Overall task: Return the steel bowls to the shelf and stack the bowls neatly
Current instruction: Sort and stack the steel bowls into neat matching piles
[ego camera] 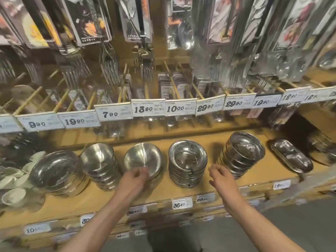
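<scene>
While the left hand is at the near rim of the plain steel bowl, its fingers curled at that rim, the bowl sits tilted toward the viewer on a short stack on the wooden shelf, between a taller bowl stack to its left and a stack of rimmed dishes to its right. Whether the rim is actually pinched cannot be told, as the fingers are blurred. The right hand is held loosely curled and empty, near the dishes but apart from them.

The step is judged best done by levelling the top bowl until its rim lies flush with the one beneath, with the free hand steadying the stack from the right side so that nothing slides toward the near edge.

The number of bowls beneath the top one is hidden by the hand and wrist. The far stack on the right leans, and its seating cannot be made out. The hanging packets above are blurred.
</scene>
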The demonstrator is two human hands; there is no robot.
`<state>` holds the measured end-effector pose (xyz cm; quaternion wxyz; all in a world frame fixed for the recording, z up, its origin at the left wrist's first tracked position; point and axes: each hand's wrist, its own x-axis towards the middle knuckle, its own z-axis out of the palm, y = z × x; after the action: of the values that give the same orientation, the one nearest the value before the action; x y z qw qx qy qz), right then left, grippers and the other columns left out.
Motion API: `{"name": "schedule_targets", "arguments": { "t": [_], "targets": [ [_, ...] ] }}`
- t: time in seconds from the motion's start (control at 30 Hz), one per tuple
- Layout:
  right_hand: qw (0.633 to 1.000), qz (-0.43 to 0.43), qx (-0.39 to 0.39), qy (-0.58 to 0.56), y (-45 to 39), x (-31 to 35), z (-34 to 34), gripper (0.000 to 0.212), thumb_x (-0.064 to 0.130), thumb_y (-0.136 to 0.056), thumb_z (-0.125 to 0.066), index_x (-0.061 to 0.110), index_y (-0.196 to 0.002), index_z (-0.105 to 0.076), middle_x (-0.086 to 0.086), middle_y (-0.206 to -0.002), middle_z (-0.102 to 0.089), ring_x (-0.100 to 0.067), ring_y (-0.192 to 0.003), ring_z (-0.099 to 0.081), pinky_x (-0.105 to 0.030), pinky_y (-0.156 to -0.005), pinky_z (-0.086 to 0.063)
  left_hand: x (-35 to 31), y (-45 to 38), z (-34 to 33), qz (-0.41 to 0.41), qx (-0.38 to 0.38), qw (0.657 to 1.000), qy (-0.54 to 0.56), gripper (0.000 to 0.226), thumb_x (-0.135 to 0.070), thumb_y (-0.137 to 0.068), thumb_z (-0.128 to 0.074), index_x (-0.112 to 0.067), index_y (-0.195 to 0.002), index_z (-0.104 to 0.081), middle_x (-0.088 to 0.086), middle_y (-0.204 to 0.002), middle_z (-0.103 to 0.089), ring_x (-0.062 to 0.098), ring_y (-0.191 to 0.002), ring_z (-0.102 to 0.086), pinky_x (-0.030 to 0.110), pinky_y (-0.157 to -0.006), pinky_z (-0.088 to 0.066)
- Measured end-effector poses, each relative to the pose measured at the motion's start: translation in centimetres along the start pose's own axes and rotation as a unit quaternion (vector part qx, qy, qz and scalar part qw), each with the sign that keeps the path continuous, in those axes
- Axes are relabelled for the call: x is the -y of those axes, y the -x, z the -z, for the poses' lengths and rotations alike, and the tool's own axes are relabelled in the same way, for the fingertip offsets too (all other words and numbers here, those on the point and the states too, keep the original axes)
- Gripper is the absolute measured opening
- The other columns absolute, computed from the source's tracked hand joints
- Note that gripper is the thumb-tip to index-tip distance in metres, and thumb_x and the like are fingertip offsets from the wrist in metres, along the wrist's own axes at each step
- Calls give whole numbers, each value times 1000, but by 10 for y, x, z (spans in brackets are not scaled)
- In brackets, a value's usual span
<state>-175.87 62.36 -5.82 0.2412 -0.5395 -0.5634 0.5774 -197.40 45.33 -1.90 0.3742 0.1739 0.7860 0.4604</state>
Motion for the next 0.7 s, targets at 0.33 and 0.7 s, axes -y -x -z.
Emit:
{"name": "schedule_targets", "arguments": {
  "t": [0.33,0.7],
  "targets": [
    [981,-56,186,-14,-52,5,36,61,54,-103,-43,29,-157,-30,8,-162,-33,-16,-144,-38,-40,-112,-40,-17,-3,-97,55,14,995,81,29,-45,-106,-39,-34,-128,-54,-3,-137,-59,13,-121,-56,38,-107,-43],
    [976,33,201,80,-74,19,27,56,44,-98,-61,36,-150,-43,10,-148,-51,-17,-135,-49,-36,-108,-41,-41,-30,-119,-13,-219,972,-81,22,-16,-92,-67,-18,-114,-68,-12,-78,-66,4,-72,-63,21,-66,-52]
  ]
}}
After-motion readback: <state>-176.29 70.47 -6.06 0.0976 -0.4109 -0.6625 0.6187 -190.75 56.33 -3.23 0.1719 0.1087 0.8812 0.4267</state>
